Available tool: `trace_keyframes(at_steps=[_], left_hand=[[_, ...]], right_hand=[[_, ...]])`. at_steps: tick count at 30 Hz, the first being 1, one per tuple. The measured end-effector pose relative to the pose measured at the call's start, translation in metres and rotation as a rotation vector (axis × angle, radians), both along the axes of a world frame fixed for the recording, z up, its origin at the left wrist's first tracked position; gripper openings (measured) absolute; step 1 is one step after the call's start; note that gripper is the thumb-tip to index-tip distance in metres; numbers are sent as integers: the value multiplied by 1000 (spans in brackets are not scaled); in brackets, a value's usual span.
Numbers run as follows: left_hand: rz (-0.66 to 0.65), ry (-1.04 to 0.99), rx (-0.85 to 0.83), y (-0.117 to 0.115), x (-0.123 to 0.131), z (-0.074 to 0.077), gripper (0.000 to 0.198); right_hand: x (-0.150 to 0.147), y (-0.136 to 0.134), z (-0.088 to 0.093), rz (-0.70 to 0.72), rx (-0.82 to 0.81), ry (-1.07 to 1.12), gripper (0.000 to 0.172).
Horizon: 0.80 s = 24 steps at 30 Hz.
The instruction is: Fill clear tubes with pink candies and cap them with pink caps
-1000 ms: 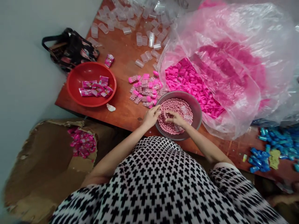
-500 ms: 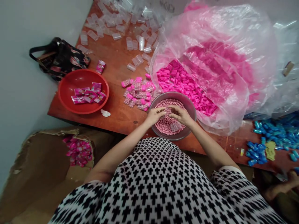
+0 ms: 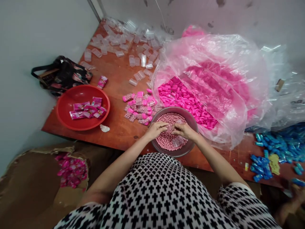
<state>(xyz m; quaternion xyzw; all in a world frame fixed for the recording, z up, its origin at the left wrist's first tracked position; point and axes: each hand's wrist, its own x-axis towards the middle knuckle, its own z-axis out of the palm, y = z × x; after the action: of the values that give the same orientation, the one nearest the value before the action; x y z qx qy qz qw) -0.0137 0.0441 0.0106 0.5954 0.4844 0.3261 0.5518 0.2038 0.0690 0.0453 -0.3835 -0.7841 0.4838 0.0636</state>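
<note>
A grey metal bowl (image 3: 193,122) full of small pink balls (image 3: 166,141) stands at the near edge of the wooden table (image 3: 119,127). Both my hands are over it. My left hand (image 3: 156,129) and my right hand (image 3: 183,130) meet with fingers pinched around a small clear container (image 3: 172,128) held between them. Another clear container (image 3: 176,142) lies on the balls. Left of the bowl is a pile of filled, pink-capped containers (image 3: 139,108).
A big clear bag of pink caps (image 3: 188,98) lies right of the bowl. A red bowl (image 3: 71,122) with pink packets stands at the left, a dark handbag (image 3: 62,74) behind it. Empty clear containers (image 3: 133,47) are scattered at the back, blue ones (image 3: 274,149) at the right. A cardboard box (image 3: 35,181) sits on the floor.
My hands came together over the bowl and now pinch a clear container between them. The view tilted up, showing more of the wall.
</note>
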Motion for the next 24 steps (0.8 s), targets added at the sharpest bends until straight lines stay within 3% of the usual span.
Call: trace_keyframes(at_steps=[3,7,11,14,18,21,24], left_hand=[[70,-2,-27,0,-5,-5,26],[195,-186,-201,-3,-10,-11,38],[263,-411,-404,-4,-10,-10,45],[312,-462,-441,-1,-12,-8,45],[364,-474,-445,3,-17,-8,45],[416,-472,-414,6,-20,-10,44],[476,-431,-356,9,-21,-14,44]], right_hand=[[5,17,-1,-12,-24,-75,24],[-7,69,-9,-112,231,-269,26],[-52,129,-27,-147,502,-475,28],[-90,161,-43,21,623,-601,32],[-117,184,-63,145,642,-723,34],[-113,193,-67,104,638,-704,33],[-93,190,-56,-16,623,-555,29]])
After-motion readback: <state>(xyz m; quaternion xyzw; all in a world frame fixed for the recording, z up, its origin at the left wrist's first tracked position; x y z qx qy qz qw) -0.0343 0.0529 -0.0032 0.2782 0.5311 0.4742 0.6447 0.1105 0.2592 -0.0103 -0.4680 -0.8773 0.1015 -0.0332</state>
